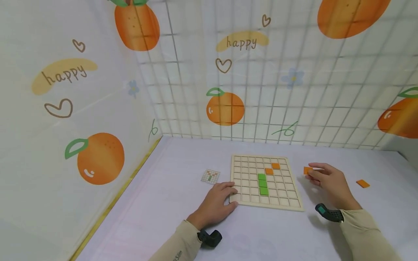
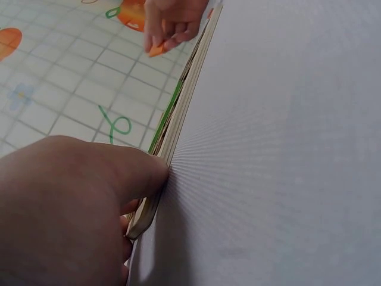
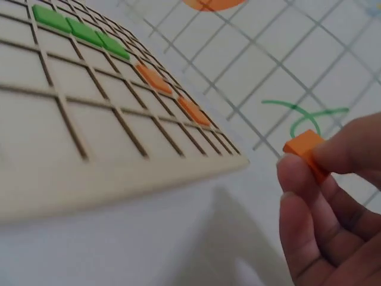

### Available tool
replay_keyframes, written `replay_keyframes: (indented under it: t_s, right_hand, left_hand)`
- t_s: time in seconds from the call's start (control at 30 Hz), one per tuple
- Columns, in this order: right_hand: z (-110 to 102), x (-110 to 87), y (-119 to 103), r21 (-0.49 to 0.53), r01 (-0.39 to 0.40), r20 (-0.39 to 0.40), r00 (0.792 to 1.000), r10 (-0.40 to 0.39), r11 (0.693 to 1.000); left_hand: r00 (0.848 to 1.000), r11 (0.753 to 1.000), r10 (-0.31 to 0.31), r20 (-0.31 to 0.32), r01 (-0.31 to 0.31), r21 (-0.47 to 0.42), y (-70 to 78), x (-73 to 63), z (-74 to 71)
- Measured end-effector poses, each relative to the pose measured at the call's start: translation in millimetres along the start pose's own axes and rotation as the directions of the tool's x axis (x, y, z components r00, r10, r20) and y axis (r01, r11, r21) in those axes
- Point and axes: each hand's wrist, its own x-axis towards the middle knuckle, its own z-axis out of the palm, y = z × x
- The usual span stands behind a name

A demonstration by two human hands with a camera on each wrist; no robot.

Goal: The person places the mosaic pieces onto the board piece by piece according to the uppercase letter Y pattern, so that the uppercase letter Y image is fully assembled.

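Note:
A wooden grid board (image 1: 245, 177) lies on the table. Three green square tiles (image 1: 263, 183) stand in a column on it, and two orange tiles (image 1: 275, 166) run diagonally up to the right from them. At the board's near left corner, my left hand (image 1: 215, 203) holds the frame, its thumb (image 2: 140, 170) against the front edge and fingers at the left side. To the right of the board, my right hand (image 1: 332, 182) pinches another orange tile (image 3: 306, 146) between thumb and fingertips, raised above the table.
A loose orange tile (image 1: 363, 183) lies on the table beyond my right hand. Left of the board is a small pattern card (image 1: 210, 176) showing a coloured grid. A printed curtain (image 1: 192, 72) over wire mesh closes off the back, and another hangs at the left.

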Motion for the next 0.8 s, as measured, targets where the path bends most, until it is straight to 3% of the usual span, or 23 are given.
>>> replay_keyframes:
  t_s: [0.27,0.37,0.8]
  right_hand:
    - [35,9.9,-20,0.089,-0.007,0.043,0.999,0.003,0.996]
    - [46,11.3,-26,0.079,0.011,0.066,0.998,-0.016,0.997]
    - [70,18.2,-28,0.124,-0.005,0.101,0.995,-0.007,0.992]
  left_hand:
    - [1.000,1.000,0.005,-0.010,-0.005,0.008,-2.0,0.6,-0.4]
    - [1.000,1.000,-0.002,-0.001,0.002,0.001,-2.8,0.6,1.5]
    - [1.000,1.000,-0.002,-0.001,0.002,0.005,1.1,-0.7,0.7]
